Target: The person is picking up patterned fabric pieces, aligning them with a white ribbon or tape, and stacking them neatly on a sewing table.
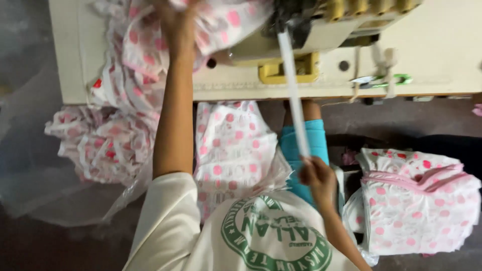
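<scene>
On the far left, my left hand [178, 22] reaches up over the counter [442, 50] and closes on the pink-dotted white fabric [145, 55], which spills off the counter's near edge. Right of it, a white strip [293, 95] runs down from the sewing machine [321, 25] to my right hand [317, 175], pinched shut around its near end. A stack of the same fabric [416, 200] lies far right.

You have one sewing machine [321, 25], one white strip [293, 95], one table [442, 55], and three heaps of dotted cloth [416, 200].
</scene>
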